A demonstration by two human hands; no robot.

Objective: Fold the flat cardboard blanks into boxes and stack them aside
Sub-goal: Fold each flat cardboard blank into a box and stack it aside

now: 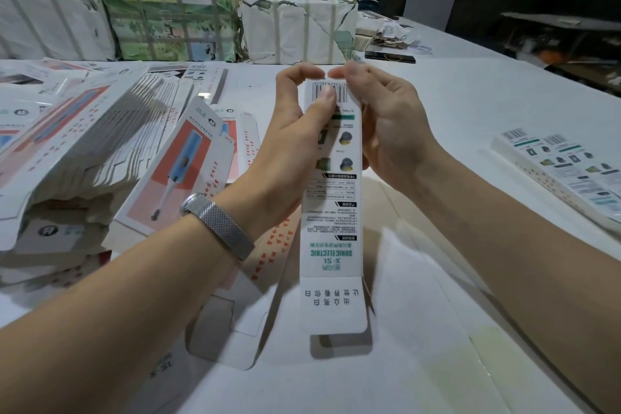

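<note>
A long narrow white box (332,212) with green print and a barcode stands almost upright in the middle, its lower flap hanging open toward me. My left hand (295,131) grips its left side, thumb pressed on the barcode. My right hand (383,124) holds the right side, fingertips curled over the top end. A slanted pile of flat blanks (111,144) with a red toothbrush picture lies to the left. Folded boxes (564,171) lie side by side at the right.
Taped paper-wrapped bundles (295,30) and a green printed bundle (168,7) line the back of the white table (470,94). A dark phone (389,57) lies behind my hands. Another flat blank (235,329) lies under my left forearm.
</note>
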